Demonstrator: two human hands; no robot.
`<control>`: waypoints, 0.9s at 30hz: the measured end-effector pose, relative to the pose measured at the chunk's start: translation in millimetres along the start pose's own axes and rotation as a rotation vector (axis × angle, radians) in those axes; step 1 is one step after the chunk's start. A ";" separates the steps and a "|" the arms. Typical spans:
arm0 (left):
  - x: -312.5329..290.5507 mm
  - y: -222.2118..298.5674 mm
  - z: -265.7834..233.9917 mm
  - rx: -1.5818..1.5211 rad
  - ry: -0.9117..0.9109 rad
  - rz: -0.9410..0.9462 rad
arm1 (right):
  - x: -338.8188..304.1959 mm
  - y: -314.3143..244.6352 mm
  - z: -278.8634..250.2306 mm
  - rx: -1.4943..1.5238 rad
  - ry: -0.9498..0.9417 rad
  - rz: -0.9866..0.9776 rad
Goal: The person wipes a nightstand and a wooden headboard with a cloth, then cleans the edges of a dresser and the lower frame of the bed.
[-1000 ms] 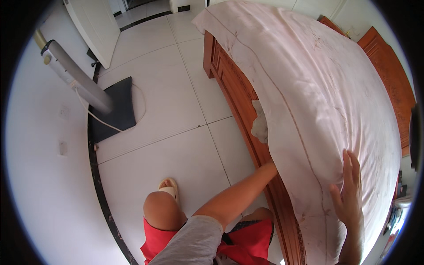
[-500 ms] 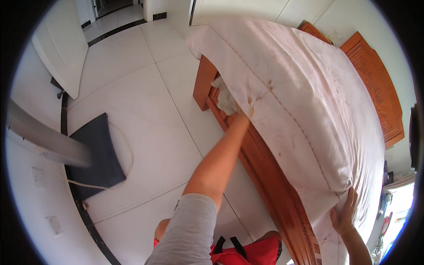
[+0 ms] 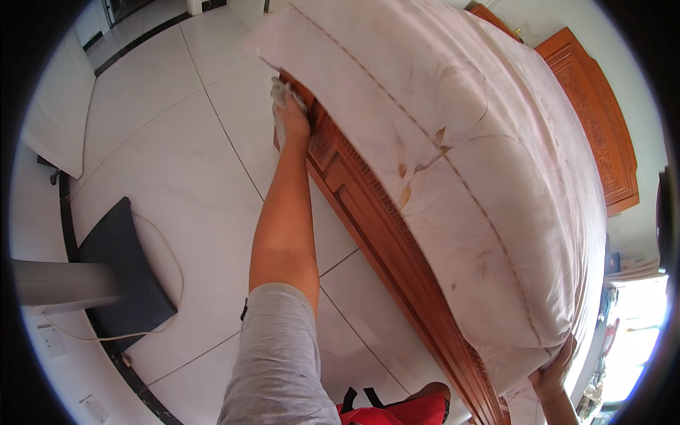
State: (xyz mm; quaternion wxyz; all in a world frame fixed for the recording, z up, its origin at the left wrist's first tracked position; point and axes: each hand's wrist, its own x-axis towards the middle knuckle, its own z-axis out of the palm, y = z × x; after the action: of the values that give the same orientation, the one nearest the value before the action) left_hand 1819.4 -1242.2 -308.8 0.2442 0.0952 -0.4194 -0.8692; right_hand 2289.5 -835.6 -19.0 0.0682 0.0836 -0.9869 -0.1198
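My left hand (image 3: 294, 122) is closed around a pale grey cloth (image 3: 279, 97), pressed to the far corner post of the bed's reddish-brown wooden footboard (image 3: 375, 234). A pale pink bed sheet (image 3: 467, 191) with a brown seam line and a leaf pattern covers the bed and hangs to the footboard's top. At the lower right my right hand (image 3: 554, 372) grips a bunched fold of this sheet; its fingertips are partly hidden by the fabric.
A carved wooden headboard (image 3: 591, 120) stands at the right. On the tiled floor (image 3: 177, 170), left of me, are a dark board-like base (image 3: 127, 276) with a grey post and a pale cord. A white door (image 3: 60, 120) stands open at the far left.
My left hand has moved with the cloth along the footboard to its far corner, away from me. My right hand stays at the sheet, where a fold has been pulled up.
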 end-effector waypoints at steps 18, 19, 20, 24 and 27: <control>-117.1 -68.2 -76.0 0.790 -0.100 -0.040 | -4.2 3.5 -2.2 0.007 -0.017 0.021; -117.8 -63.4 -76.8 0.896 -0.121 0.044 | -3.2 2.1 -3.4 -0.007 -0.037 0.007; -125.0 -67.7 -77.4 0.883 -0.112 0.081 | -1.0 0.4 -4.8 -0.020 -0.058 -0.008; -181.1 -74.5 -62.4 0.681 -0.146 -0.064 | 6.5 -3.6 -4.4 -0.013 -0.010 -0.025; -191.2 -77.4 -66.4 0.823 -0.209 0.055 | 4.8 -2.6 -5.6 0.011 -0.041 0.003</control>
State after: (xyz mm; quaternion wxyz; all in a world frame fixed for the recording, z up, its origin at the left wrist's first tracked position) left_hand 1982.3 -1150.1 -418.2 0.1650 0.0850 -0.7561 -0.6276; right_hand 2286.1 -840.2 -13.7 0.0477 0.0801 -0.9889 -0.1157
